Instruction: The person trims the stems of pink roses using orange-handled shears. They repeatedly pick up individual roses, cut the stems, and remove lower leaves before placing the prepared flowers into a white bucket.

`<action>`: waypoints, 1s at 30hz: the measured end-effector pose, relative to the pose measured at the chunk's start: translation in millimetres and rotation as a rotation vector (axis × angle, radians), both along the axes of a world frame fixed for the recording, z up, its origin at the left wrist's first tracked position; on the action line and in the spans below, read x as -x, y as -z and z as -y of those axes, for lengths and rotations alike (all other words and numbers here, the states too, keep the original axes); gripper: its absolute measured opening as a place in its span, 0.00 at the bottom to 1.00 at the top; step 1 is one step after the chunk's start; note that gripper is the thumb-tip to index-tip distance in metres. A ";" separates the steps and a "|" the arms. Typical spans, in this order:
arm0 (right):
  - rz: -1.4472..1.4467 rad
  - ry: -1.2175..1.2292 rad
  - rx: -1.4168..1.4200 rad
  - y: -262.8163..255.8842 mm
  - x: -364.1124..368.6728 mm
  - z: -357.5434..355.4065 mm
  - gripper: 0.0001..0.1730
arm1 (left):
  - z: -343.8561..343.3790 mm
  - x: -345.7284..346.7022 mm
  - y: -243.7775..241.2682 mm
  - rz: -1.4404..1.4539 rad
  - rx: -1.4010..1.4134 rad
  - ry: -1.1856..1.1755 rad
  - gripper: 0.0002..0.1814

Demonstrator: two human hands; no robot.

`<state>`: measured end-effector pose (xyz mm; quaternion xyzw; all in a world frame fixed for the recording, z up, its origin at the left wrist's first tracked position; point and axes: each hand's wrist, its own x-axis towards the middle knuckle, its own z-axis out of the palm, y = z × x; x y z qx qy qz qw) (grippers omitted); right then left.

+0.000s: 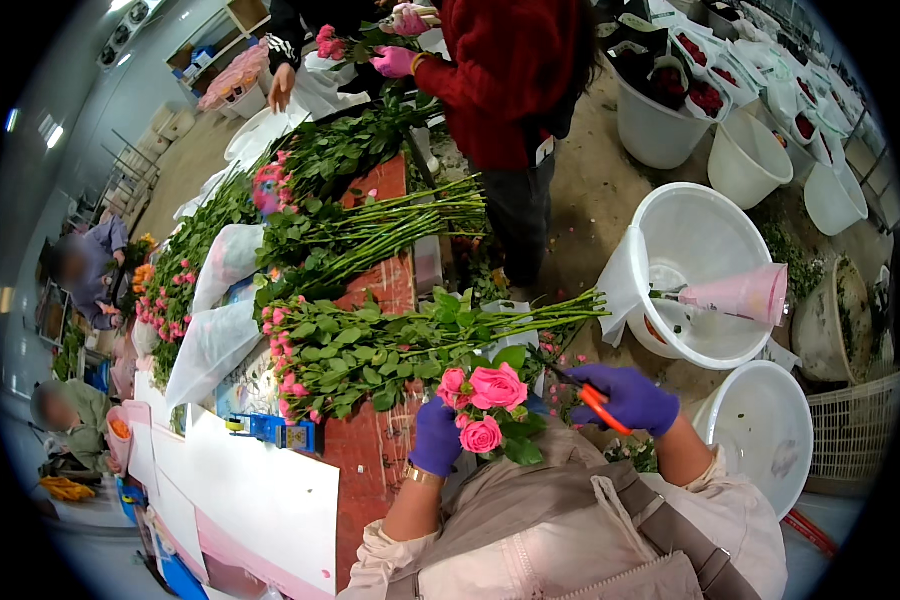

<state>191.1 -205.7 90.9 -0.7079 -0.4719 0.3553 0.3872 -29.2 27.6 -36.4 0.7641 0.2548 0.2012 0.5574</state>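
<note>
Purple-gloved, my left hand (435, 436) grips a small bunch of pink roses (499, 386), its blooms tilted up towards me. In my right hand (634, 401), also gloved, is a pair of pruning shears with orange-red handles (600, 409). The blades point towards the rose stems, partly lost among leaves, so whether they touch a stem I cannot tell. Just beyond my hands lies a pile of leafy pink roses (375, 349) on the red tabletop (360, 480), cut ends jutting over the right edge. Another bundle of green stems (390, 232) rests behind it.
White cardboard sheets (262, 495) and a blue tape dispenser (277, 431) occupy the table's left. Right of me stand a white bucket (705, 217) holding a pink-wrapped bunch (742, 292) and another white bucket (765, 435). A co-worker in a red sweater (502, 82) stands across the table.
</note>
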 end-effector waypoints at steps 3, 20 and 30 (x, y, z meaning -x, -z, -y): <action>-0.143 -0.068 -0.049 -1.3 10.6 -18.3 0.34 | 6.6 3.8 -0.5 0.005 0.049 0.031 0.15; -0.086 -0.424 -0.156 -15.1 27.7 -37.1 0.32 | 30.9 -6.4 -66.8 0.116 -0.017 0.396 0.12; -0.205 -0.389 -0.152 -40.8 28.5 -45.1 0.32 | 37.5 4.5 -50.4 0.035 0.183 0.210 0.13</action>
